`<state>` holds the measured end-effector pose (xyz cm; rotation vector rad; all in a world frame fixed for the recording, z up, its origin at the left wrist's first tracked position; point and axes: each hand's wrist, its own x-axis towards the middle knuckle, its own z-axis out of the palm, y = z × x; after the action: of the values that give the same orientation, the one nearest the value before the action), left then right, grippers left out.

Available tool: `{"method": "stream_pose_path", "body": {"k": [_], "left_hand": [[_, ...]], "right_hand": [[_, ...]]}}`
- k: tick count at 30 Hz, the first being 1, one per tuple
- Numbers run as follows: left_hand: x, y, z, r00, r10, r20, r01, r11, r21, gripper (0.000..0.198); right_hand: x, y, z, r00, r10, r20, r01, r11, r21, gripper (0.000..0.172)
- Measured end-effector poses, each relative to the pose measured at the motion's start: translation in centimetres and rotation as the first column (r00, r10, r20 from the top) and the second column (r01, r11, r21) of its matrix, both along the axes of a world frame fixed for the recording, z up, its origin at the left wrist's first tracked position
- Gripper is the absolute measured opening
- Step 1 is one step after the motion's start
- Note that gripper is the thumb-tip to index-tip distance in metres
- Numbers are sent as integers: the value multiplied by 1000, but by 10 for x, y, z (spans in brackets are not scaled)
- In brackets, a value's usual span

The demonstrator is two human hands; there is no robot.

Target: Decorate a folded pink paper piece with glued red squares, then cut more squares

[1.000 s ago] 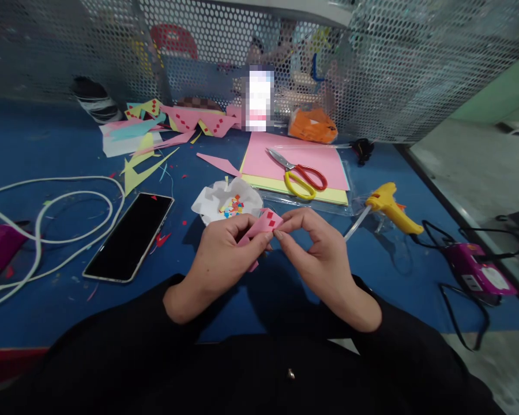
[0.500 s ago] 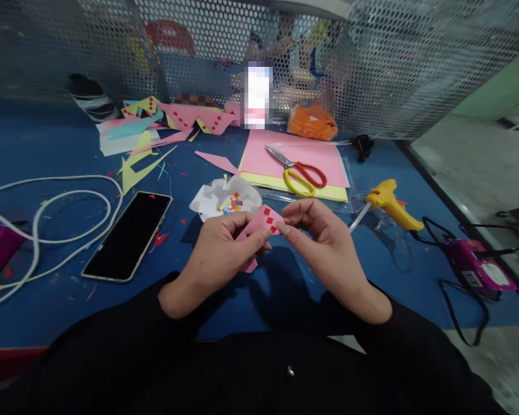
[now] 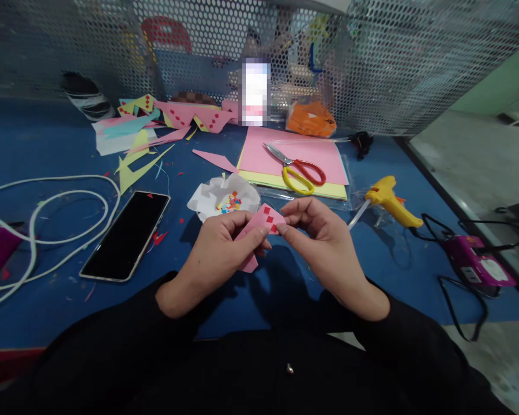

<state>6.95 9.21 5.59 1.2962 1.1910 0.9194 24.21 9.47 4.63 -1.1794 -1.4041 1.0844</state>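
Between my hands is a folded piece of pink paper (image 3: 262, 218) bearing small red diamond shapes. My left hand (image 3: 225, 242) pinches it from the left, thumb on top, and a pink end hangs below the fingers. The thumb and fingertips of my right hand (image 3: 320, 242) close on its right corner, by the lowest red diamond. Just beyond my left hand stands a crumpled white paper dish (image 3: 203, 199), in which lie small coloured paper bits (image 3: 232, 203).
Red-and-yellow-handled scissors (image 3: 292, 167) rest on pink and yellow sheets (image 3: 255, 147). A yellow glue gun (image 3: 389, 199) lies at right, wired near a purple power box (image 3: 480, 262). At left are a phone (image 3: 127, 236), a white cable (image 3: 34, 242) and paper scraps (image 3: 142, 167). Perforated metal (image 3: 216, 34) borders the back.
The whole view has shifted slightly. Both hands keep hold of the pink paper in nearly the same pose, with the right fingertips still at its corner.
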Motion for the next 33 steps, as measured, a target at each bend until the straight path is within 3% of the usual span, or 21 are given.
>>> {"method": "stream_pose_path", "body": {"k": [11,17,27,33], "left_hand": [[0,-1,3,1000,-15,-24,14,998,-53,25],[0,-1,2,999,15,37,-15,1000,-1,25],[0,-2,3,999,41,-35,-39,998,47,25],[-1,0,6,998,45,-48,-42,997,69,29]], "right_hand": [[-1,0,0,999,27,-17,-27,999,-26,20],[1,0,2,999,-16,-32,15,999,-29,23],[0,1,0,999,29,-23,-30,999,-43,28],[5,3,5,988,29,-152,-26,999,20,22]]}}
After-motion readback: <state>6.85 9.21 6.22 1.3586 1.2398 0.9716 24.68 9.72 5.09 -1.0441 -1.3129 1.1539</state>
